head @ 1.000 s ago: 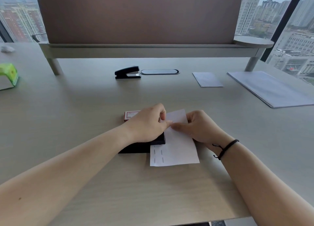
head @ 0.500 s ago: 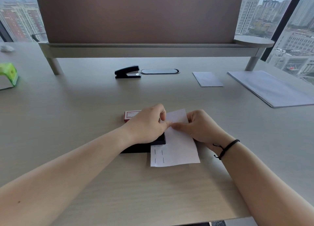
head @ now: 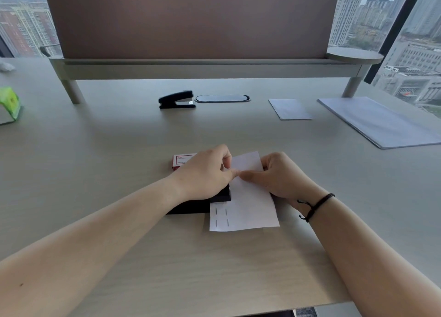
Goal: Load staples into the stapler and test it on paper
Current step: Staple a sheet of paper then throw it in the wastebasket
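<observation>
A pale wood-grain worktop (head: 119,164) is seen filling the view, backed by a brown divider panel (head: 191,20) on a raised shelf (head: 205,66), with tall windows onto city buildings behind it. At the left edge of the worktop a green-topped object (head: 9,103) is partly cut off. Toward the back edge, left of centre, a second black stapler (head: 177,99) is found, with an oval cable port (head: 222,98) just beside it. Nearer the front, a small red-and-white staple box (head: 182,161) is partly covered by the left hand (head: 205,173), which is laid over the black stapler (head: 202,203); its fingers are curled closed, pinching the sheet at the thumb tip, while the heel of the hand is pressed on the stapler's top. The white paper (head: 248,197) is held with its left edge in the stapler's mouth, and four staples are seen in two columns near its lower left corner. The right hand (head: 279,176), a black cord bracelet (head: 315,205) at its wrist, is closed on the paper's right side, thumb tip meeting the left thumb. Further right, toward the back, a small folded sheet (head: 290,108) is laid flat, and a larger stack of sheets (head: 379,121) is spread near the right edge.
</observation>
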A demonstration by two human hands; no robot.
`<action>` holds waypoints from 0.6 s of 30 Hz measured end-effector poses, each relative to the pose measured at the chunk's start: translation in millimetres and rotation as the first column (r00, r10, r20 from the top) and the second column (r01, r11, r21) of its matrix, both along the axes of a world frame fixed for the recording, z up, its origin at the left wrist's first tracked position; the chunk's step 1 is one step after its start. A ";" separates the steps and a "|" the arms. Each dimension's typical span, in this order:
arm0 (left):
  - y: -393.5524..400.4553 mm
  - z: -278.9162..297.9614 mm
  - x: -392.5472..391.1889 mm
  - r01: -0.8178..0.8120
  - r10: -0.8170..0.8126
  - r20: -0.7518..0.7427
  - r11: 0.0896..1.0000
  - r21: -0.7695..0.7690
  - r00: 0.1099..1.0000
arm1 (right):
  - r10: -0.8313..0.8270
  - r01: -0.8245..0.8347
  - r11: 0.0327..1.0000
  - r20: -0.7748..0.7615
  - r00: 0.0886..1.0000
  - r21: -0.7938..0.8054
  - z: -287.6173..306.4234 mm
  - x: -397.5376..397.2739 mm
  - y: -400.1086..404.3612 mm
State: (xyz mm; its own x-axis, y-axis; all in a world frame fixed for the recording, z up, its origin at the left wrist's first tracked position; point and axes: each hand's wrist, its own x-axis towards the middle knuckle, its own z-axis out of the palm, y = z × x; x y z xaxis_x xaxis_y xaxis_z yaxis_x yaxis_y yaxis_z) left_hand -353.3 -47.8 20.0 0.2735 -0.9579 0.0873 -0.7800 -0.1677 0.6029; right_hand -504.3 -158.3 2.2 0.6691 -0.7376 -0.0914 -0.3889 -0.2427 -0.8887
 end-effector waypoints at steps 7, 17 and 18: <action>-0.2 -0.4 -0.2 0.001 -0.001 0.001 1.000 0.023 1.000 | -0.005 0.005 1.000 -0.020 1.000 0.003 -1.9 0.1 -2.3; 1.2 0.7 -1.6 0.006 -0.007 0.013 0.999 0.046 1.000 | -0.003 0.003 1.000 -0.020 1.000 -0.022 1.2 -0.9 -0.3; 1.4 0.7 -1.8 0.005 -0.006 0.018 0.999 0.049 1.000 | 0.001 -0.001 1.000 -0.025 1.000 -0.024 1.6 -1.2 -0.2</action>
State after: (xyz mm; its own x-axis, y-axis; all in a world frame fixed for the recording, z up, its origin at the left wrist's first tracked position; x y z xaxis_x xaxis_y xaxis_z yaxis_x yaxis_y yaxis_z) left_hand -355.1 -46.3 20.8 0.2668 -0.9627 0.0451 -0.7917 -0.1923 0.5798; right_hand -505.5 -158.5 3.8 0.6676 -0.7389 -0.0909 -0.4109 -0.2639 -0.8727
